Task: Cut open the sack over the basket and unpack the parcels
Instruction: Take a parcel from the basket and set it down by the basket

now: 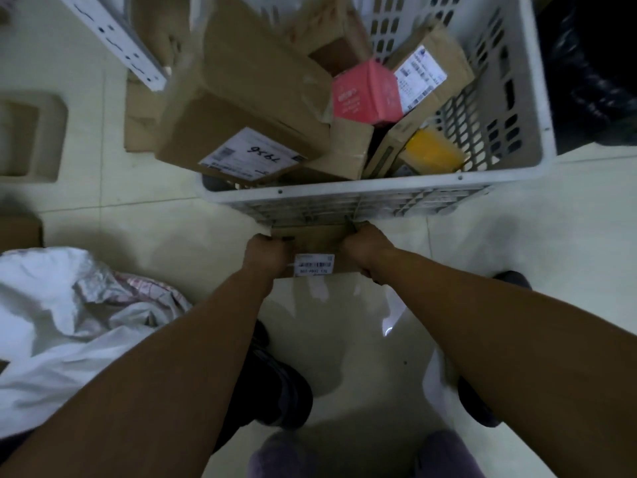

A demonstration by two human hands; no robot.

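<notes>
Sack [51,322], white and crumpled, lies slack on the floor [138,215] at my far left, with a patch of red-and-white checked cloth showing in its folds. Beyond it, near the left edge, a moulded pulp tray [31,136] sits on the tiles. A white slotted metal rail [113,36] slants above it, over some flat cardboard.

My left hand [267,253] curls tight round the left end of a small brown parcel [317,243], knuckles up. The parcel is level between my fists, its white barcode label [314,264] facing me. It hangs just in front of the basket's near wall, below the rim. I cannot tell whether it touches the wall. My right hand [365,244] grips the right end the same way, fingers wrapped under.

Past my hands stands the white slotted basket [379,198], heaped with parcels. A big carton [241,108] leans over its left side, with a label marked in handwritten digits. To its right a pink box [367,93] sits tilted, then a labelled brown box [427,74] propped against the far wall, and a yellow packet [432,151] low in the near right corner.

Beside the basket at the far right is a black bag [593,63].
</notes>
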